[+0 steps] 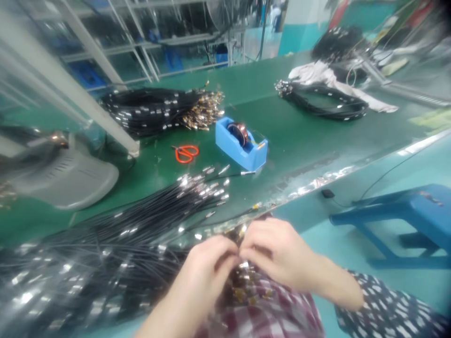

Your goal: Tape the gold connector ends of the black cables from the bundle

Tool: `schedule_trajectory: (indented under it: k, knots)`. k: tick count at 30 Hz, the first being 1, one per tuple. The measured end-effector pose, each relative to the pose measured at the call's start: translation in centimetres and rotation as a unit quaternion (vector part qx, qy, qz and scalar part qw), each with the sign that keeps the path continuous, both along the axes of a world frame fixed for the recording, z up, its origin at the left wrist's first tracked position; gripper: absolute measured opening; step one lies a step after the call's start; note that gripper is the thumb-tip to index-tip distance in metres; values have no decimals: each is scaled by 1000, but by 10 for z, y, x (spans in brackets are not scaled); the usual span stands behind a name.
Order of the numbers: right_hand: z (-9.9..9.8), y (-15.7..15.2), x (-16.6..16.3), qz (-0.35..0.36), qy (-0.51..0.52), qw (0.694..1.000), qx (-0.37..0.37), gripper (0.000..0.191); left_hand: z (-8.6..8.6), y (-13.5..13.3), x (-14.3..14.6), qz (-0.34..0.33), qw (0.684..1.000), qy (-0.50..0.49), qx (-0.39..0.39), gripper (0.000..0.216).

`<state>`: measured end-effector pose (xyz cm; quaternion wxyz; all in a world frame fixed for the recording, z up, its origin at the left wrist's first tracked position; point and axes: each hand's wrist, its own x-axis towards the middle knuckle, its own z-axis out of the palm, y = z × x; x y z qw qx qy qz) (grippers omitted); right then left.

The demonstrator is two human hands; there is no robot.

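In the head view, the left hand [208, 263] and right hand [273, 249] met at lower centre, fingertips pinched together, on what blur hid, probably handling one of the lower-left black cables [148, 213], the next move likely needing steadiness.

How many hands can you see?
2. The left hand is beside the near heap of black cables; the right hand is close by it, on the blue stool's side. Others could be hidden in the blurry background.
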<state>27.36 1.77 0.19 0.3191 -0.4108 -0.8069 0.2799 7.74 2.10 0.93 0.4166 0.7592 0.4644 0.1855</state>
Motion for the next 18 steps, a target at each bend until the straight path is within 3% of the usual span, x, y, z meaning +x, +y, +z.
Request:
schedule_trajectory:
  k: [3,6,8,13,14,18]
  knots:
    - [6,24,13,-47,56,997,-19,13,-7,2,-5,63,995,-73,-29,13]
    - [17,72,40,-219,75,972,46,11,-11,4,-11,121,977,-156,-76,10]
    - [25,106,56,-304,21,949,79,12,-10,7,-15,162,963,-187,-103,13]
    - [36,158,69,-341,-126,931,12,22,-6,16,-29,363,878,-298,-93,20]
    - [37,163,68,-337,-135,932,1,23,-6,17,-30,365,876,-301,-94,21]
    - [41,174,64,-321,-164,931,-52,25,-10,13,-29,286,917,-249,-123,18]
